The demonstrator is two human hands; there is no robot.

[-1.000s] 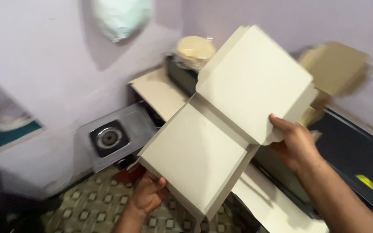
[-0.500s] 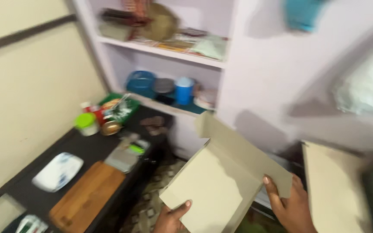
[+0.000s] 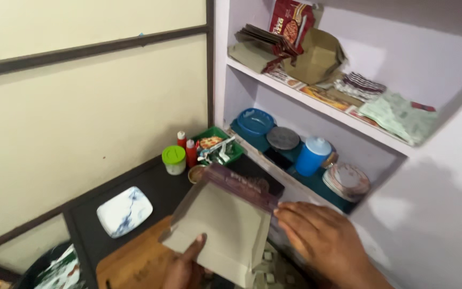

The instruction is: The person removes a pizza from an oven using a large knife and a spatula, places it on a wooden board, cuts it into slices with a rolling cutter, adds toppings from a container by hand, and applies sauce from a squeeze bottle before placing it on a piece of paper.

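Observation:
A flat, partly folded cardboard box, beige inside with a dark printed flap along its top edge, sits low in the middle of the head view. My left hand grips its lower edge from below, thumb on the inner face. My right hand holds its right side, fingertips at the printed flap. The box hangs above a wooden cutting board on a black counter.
A white patterned dish, a green-lidded jar, two red bottles and a green tray stand on the counter. Wall shelves hold a blue container, stacked plates, lids, papers and cardboard.
My view has swung left from a stove area to the counter and shelves. The box has come lower and closer, and both hands still hold it.

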